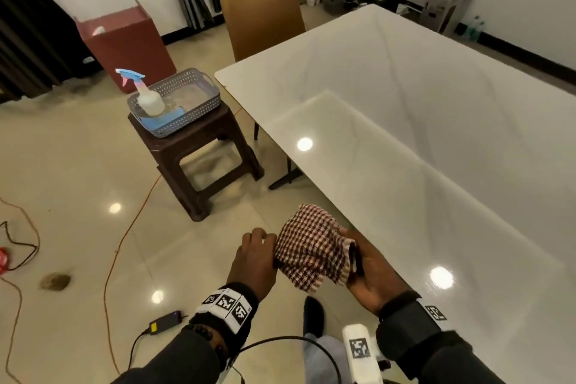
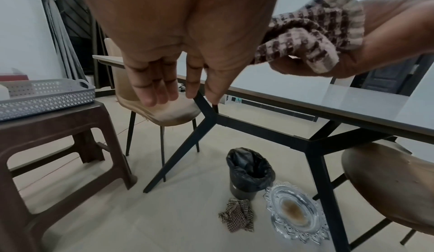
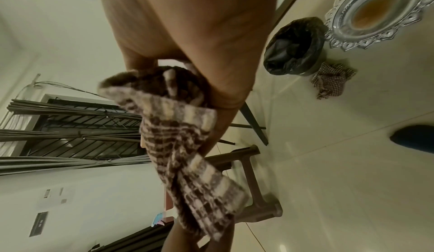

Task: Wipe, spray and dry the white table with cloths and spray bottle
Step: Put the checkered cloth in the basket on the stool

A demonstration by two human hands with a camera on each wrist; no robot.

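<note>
A brown-and-white checked cloth (image 1: 311, 246) hangs bunched in my right hand (image 1: 358, 262), just off the near left edge of the glossy white table (image 1: 405, 109). In the right wrist view the fingers (image 3: 140, 65) curl round the cloth (image 3: 187, 154), which dangles below the palm. My left hand (image 1: 258, 243) is right beside the cloth's left edge. Its fingers (image 2: 152, 89) hang straight and hold nothing. A spray bottle (image 1: 146, 93) with a blue trigger head stands in a grey basket (image 1: 199, 103) on a brown stool (image 1: 199, 159) left of the table.
Under the table lie a second checked cloth (image 2: 237, 215), a black-lined bin (image 2: 250, 174) and a glass dish (image 2: 295, 213). A tan chair (image 1: 261, 15) stands at the table's far left corner, another chair (image 2: 387, 181) at the near side. Cables and a power adapter (image 1: 163, 319) lie on the floor.
</note>
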